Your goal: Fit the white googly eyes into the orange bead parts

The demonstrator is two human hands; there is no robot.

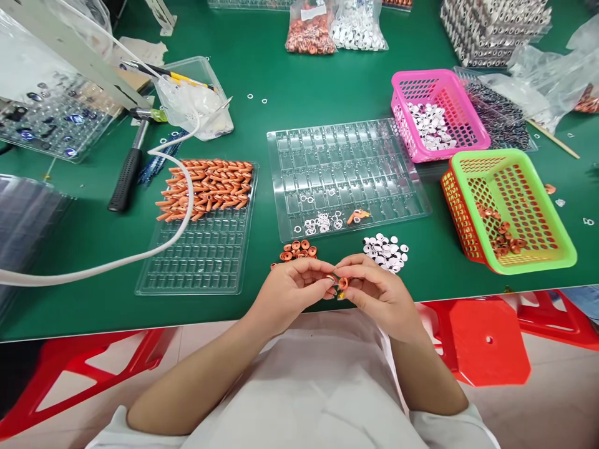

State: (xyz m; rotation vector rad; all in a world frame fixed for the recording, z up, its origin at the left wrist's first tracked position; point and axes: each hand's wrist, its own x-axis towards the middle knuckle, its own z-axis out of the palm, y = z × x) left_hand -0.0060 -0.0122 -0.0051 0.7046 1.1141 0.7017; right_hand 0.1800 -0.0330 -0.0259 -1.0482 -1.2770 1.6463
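Close together at the table's front edge, my left hand (292, 290) and my right hand (381, 293) work with fingertips pinched. Between them is a small orange cup-shaped part (343, 283), which my right hand grips, with a bit of yellow below it. Something small and partly hidden sits in my left fingertips; I cannot make out its kind. Just beyond my left hand lie several orange cups (298, 249). A pile of white discs with black marks (386, 252) is beyond my right hand. White rings (322, 222) and an orange piece with yellow (358, 216) rest on a clear tray (346, 168).
Orange twisted parts (210, 184) fill the back of another clear tray (196, 265) at left. A white tube (173, 240) arcs over it, near a hammer (126, 178). Pink (472, 134) and green (559, 240) baskets stand right. Red stools (489, 343) are below the edge.
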